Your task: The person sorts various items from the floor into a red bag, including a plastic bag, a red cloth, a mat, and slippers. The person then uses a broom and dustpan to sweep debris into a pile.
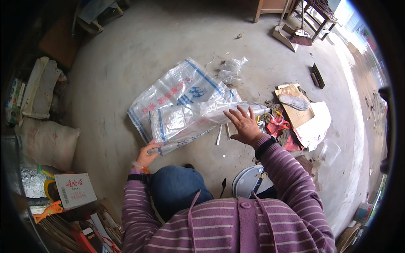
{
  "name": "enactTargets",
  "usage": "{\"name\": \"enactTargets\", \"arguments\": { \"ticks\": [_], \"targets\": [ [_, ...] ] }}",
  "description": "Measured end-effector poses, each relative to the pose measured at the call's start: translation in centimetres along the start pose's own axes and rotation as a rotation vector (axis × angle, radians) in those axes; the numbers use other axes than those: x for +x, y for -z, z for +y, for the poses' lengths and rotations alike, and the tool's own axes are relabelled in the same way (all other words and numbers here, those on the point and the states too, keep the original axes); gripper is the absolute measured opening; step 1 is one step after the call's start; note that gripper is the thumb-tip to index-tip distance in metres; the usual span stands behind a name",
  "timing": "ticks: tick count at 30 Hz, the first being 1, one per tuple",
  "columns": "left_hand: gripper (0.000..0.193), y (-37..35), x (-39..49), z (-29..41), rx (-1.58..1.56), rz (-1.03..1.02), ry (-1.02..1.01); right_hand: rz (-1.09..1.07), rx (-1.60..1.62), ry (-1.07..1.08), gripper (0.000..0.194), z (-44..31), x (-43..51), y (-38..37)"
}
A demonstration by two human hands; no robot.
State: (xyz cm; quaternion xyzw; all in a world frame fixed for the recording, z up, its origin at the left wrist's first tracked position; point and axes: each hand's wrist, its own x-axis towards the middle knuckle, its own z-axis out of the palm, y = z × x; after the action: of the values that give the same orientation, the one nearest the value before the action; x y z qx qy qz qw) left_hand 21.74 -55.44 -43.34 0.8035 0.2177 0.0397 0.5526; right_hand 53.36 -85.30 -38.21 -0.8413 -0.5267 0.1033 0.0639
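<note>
A translucent woven plastic sack point(177, 91) with blue bands and red and blue printing lies partly folded on the concrete floor before me. My left hand point(148, 154) grips its near left corner between thumb and fingers. The near edge of the sack is folded over into a narrow strip. My right hand point(245, 124) is spread, palm down, at the right end of the sack. Its fingertips overlap the plastic; whether they press on it I cannot tell. Pale strips point(219, 135) lie on the floor just left of that hand.
Right of the sack lie a red plastic bag point(278, 126), cardboard with a grey insole point(294, 102) and a clear plastic cup point(329, 153). Crumpled clear film point(232, 70) lies beyond. A dustpan point(284, 37) and broom point(301, 37) stand far right. A stuffed sack point(49, 142) and boxes point(75, 189) line the left.
</note>
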Motion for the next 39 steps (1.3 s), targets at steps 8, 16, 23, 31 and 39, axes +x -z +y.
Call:
{"name": "enactTargets", "arguments": {
  "ticks": [8, 16, 23, 31, 39],
  "targets": [
    [0.035, -3.0, -4.4, -3.9, -0.153, 0.173, 0.204, -0.043, -0.139, -0.049, 0.024, 0.2, 3.1, -2.1],
    [0.05, -4.4, -4.7, -9.9, -0.065, 0.633, 0.435, 0.464, 0.084, -0.083, 0.029, -1.7, 5.8, -0.3],
    [0.068, -3.6, -1.9, -14.2, 0.08, 0.659, 0.978, 0.362, 0.226, -0.2, 0.035, 0.6, 2.3, -0.9],
    [0.091, -4.7, -2.3, -15.8, -0.046, 0.606, 1.182, 0.212, 0.318, -0.337, 0.039, 1.5, -2.7, -4.5],
    [0.047, -4.9, -4.6, -22.3, -0.82, 0.326, 1.153, 0.022, 0.486, -0.417, 0.038, 0.4, -3.5, -6.3]
  ]
}}
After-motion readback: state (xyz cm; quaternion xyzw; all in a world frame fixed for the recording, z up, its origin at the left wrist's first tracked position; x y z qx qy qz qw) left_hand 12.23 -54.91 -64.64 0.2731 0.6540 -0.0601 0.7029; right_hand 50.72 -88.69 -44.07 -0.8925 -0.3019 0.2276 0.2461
